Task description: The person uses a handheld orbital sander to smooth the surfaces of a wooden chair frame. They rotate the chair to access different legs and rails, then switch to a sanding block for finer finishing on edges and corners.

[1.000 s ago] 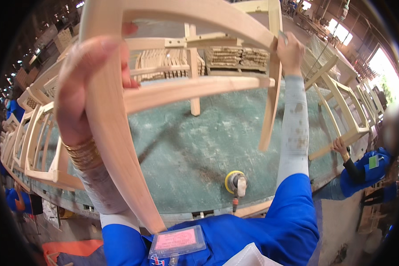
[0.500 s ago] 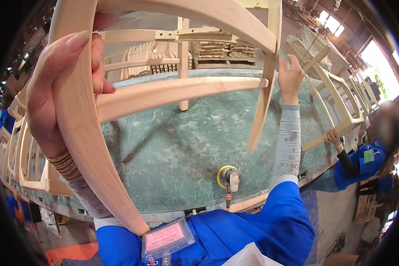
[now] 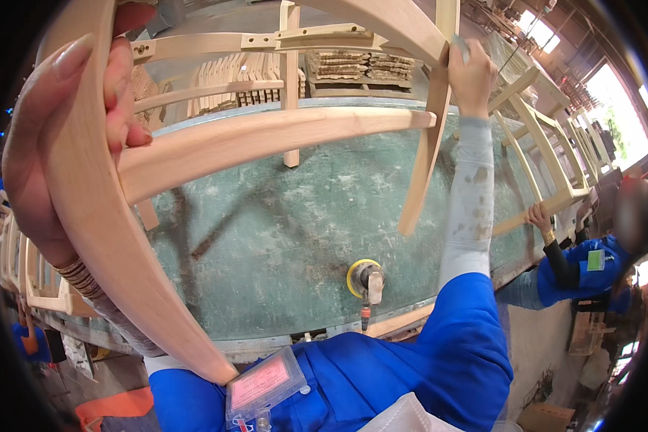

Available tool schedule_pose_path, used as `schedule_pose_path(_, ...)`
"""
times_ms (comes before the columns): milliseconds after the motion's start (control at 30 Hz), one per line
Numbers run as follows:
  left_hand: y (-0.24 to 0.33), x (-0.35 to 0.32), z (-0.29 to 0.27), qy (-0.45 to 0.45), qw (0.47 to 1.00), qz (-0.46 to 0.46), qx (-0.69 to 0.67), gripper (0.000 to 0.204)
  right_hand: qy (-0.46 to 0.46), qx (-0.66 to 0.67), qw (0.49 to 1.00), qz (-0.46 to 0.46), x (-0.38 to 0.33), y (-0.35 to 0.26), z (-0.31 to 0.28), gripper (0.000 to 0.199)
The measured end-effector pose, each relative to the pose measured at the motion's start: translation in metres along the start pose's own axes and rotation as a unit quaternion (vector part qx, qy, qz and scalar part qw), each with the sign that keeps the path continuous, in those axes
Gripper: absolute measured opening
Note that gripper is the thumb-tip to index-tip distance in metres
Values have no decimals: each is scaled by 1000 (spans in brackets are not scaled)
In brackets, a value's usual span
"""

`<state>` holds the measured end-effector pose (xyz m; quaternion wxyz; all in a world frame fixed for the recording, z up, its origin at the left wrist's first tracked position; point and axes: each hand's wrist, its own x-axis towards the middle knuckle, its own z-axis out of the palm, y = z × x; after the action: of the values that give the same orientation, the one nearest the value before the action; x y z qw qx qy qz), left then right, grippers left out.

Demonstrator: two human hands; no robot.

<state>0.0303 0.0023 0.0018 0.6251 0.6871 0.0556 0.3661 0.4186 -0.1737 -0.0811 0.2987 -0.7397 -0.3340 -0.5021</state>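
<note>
Item 1: unfinished wooden chair frame (image 3: 266, 137), pale bare wood, held up in the air above the workbench, close to the camera. I see a curved leg sweeping down the left of the view, a long cross rail running left to right, and a second leg tapering down on the right.

Item 2: left hand (image 3: 43, 151), wrapped shut around the near curved leg, fingers curled over its front edge, thumb behind. Bangles at the wrist.

Item 3: right hand (image 3: 471, 75), closed on the top of the far leg; a small grey piece shows above the knuckles, and I cannot tell what it is.

Item 4: workbench (image 3: 266, 245), green, worn and dusty surface, lying below the frame.

Item 5: orbital sander (image 3: 363, 279), yellow pad, resting on the bench near its front edge, apart from both hands.

Item 6: stacked wooden parts (image 3: 360, 66), piled beyond the bench. No bins or boxes hold them that I can see.

Item 7: more chair frames (image 3: 547, 155), ranged along the right; a co-worker's hand (image 3: 538, 214) grips one.
</note>
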Motion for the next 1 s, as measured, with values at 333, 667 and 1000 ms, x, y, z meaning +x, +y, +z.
schedule_pose_path(333, -6, -2, 32, 115, 978, 83, 153, 60, -100, 159, 953, 238, -35, -5, -38, 19)
schedule_pose_path(667, -10, 0, 24, 86, 991, 70, 75, 61, -2, 83, 996, 39, -25, 22, -11, 17)
schedule_pose_path(1000, 6, 1, 6, 13, 1000, -28, 5, 60, -247, 150, 935, 205, -65, 3, -48, 25)
